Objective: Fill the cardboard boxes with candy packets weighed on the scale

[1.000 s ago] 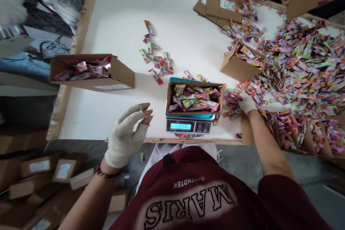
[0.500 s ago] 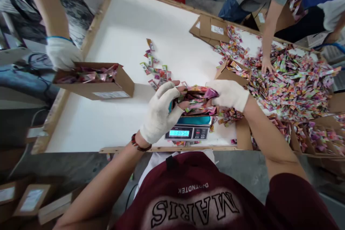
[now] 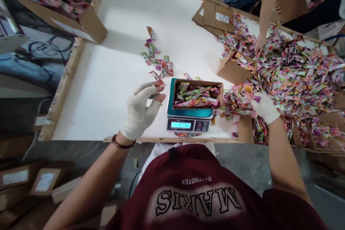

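Observation:
A small cardboard box (image 3: 198,95) filled with colourful wrapped packets rests on the teal plate of a digital scale (image 3: 188,125) with a lit display. Just left of the scale is my left hand (image 3: 141,109) in a white glove with bare fingertips, fingers curved and apart, holding nothing. My right hand (image 3: 265,107), gloved the same way, is over the packets right of the scale. Its fingers are closed around a small purple packet (image 3: 256,98), partly hidden by the glove.
A big heap of packets (image 3: 299,82) covers the table's right side, where a co-worker's hand (image 3: 260,45) reaches in. An open carton (image 3: 235,68) leans in it. Flattened cardboard (image 3: 218,18) lies behind. Loose packets (image 3: 159,66) are scattered mid-table. A filled box (image 3: 91,25) is at the upper left.
Both my hands have left the box on the scale: the left moved left, the right moved right to the packets. The display reading changed. The co-worker's filled box shifted up and left.

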Demonstrator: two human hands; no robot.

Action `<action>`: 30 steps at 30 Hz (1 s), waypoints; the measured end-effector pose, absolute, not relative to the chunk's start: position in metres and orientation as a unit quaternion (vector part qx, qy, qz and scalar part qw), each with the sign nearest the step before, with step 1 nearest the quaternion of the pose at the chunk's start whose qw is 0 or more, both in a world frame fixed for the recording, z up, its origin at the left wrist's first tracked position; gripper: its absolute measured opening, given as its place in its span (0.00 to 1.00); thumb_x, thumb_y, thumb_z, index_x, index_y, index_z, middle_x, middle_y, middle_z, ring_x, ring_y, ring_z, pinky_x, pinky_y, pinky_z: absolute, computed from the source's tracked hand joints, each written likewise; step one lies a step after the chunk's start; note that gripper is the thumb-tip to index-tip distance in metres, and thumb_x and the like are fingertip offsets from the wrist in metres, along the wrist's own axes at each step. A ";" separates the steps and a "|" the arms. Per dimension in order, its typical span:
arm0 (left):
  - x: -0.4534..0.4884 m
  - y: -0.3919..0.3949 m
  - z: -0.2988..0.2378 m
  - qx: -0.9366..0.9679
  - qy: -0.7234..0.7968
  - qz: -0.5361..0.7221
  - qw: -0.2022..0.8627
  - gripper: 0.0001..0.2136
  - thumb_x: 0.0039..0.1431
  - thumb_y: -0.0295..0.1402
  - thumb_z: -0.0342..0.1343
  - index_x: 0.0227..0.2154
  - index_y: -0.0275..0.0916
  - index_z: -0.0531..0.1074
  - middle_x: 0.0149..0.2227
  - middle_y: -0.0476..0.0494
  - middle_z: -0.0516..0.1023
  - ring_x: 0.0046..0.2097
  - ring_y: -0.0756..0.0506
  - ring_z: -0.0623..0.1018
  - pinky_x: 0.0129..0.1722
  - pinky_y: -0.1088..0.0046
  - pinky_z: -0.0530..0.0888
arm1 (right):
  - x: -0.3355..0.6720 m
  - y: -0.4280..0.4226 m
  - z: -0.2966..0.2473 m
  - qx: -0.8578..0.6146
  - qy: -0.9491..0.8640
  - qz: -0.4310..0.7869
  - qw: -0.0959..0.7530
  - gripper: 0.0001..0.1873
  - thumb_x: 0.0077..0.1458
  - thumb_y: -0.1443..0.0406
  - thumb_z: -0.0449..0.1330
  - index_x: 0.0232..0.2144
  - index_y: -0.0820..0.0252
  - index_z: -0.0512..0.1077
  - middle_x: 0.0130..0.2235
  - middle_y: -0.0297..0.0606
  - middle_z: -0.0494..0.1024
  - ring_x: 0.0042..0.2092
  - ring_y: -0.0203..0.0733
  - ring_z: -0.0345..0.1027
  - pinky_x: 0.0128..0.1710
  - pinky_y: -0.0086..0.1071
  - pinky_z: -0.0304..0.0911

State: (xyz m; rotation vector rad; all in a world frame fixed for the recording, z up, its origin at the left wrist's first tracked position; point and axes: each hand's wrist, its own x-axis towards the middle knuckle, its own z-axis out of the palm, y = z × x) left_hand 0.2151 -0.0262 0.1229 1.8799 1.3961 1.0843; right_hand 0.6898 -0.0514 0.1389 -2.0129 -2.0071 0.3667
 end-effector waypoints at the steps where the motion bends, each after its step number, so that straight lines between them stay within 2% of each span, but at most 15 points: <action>1: 0.220 -0.024 0.127 0.706 0.512 0.405 0.275 0.08 0.66 0.37 0.56 0.41 0.39 0.76 0.53 0.39 0.79 0.50 0.42 0.81 0.50 0.62 0.82 | 0.687 -0.054 0.136 -0.697 -0.692 0.115 0.150 0.15 0.60 0.57 0.55 0.34 0.57 0.78 0.35 0.45 0.83 0.41 0.52 0.78 0.46 0.45 0.73; 4: 0.236 -0.018 0.138 0.728 0.480 0.412 0.263 0.07 0.66 0.35 0.56 0.41 0.39 0.77 0.52 0.40 0.79 0.53 0.41 0.80 0.54 0.59 0.80 | 0.653 -0.049 0.147 -0.651 -0.727 0.108 0.189 0.15 0.58 0.61 0.57 0.44 0.57 0.79 0.45 0.45 0.83 0.47 0.53 0.77 0.52 0.47 0.71; 6: 0.246 -0.016 0.144 0.740 0.464 0.415 0.255 0.07 0.66 0.34 0.56 0.42 0.39 0.77 0.52 0.40 0.80 0.54 0.41 0.80 0.56 0.58 0.79 | 0.615 -0.037 0.161 -0.588 -0.780 0.128 0.170 0.21 0.55 0.65 0.58 0.50 0.56 0.78 0.51 0.44 0.82 0.52 0.53 0.76 0.57 0.47 0.69; 8: 0.252 -0.017 0.147 0.748 0.454 0.412 0.253 0.08 0.66 0.35 0.56 0.43 0.39 0.77 0.52 0.39 0.79 0.54 0.40 0.80 0.56 0.57 0.79 | 0.580 -0.023 0.174 -0.538 -0.819 0.153 0.130 0.24 0.55 0.68 0.57 0.53 0.57 0.77 0.52 0.43 0.82 0.54 0.53 0.75 0.58 0.47 0.69; 11: 0.249 -0.022 0.146 0.755 0.452 0.405 0.248 0.09 0.67 0.36 0.56 0.44 0.38 0.77 0.54 0.38 0.79 0.55 0.40 0.80 0.55 0.58 0.80 | 0.555 -0.012 0.184 -0.531 -0.821 0.155 0.140 0.22 0.56 0.70 0.53 0.50 0.59 0.77 0.50 0.44 0.82 0.52 0.51 0.75 0.56 0.44 0.70; 15: 0.226 -0.031 0.138 0.747 0.480 0.404 0.220 0.08 0.67 0.35 0.56 0.43 0.40 0.77 0.54 0.39 0.79 0.54 0.41 0.80 0.56 0.58 0.79 | 0.583 -0.033 0.187 -0.589 -0.752 0.120 0.270 0.16 0.56 0.70 0.50 0.42 0.56 0.75 0.42 0.41 0.82 0.44 0.46 0.76 0.49 0.40 0.71; 17: 0.214 -0.035 0.135 0.737 0.500 0.402 0.216 0.08 0.67 0.35 0.55 0.42 0.40 0.78 0.52 0.40 0.80 0.52 0.41 0.81 0.56 0.59 0.79 | 0.608 -0.049 0.184 -0.630 -0.709 0.100 0.301 0.12 0.57 0.68 0.51 0.38 0.55 0.74 0.39 0.39 0.81 0.41 0.45 0.75 0.46 0.39 0.71; 21: 0.209 -0.035 0.135 0.728 0.517 0.386 0.232 0.09 0.67 0.35 0.53 0.42 0.41 0.78 0.49 0.41 0.82 0.50 0.41 0.81 0.54 0.59 0.81 | 0.636 -0.070 0.169 -0.684 -0.663 0.094 0.289 0.07 0.56 0.63 0.55 0.33 0.55 0.74 0.35 0.39 0.80 0.37 0.46 0.74 0.42 0.39 0.70; 30: 0.247 -0.015 0.153 0.761 0.462 0.390 0.236 0.10 0.67 0.37 0.52 0.40 0.40 0.78 0.48 0.41 0.81 0.51 0.42 0.80 0.54 0.60 0.79 | 0.550 -0.049 0.177 -0.584 -0.754 0.138 0.267 0.12 0.55 0.64 0.54 0.37 0.54 0.76 0.36 0.38 0.82 0.36 0.45 0.75 0.42 0.36 0.69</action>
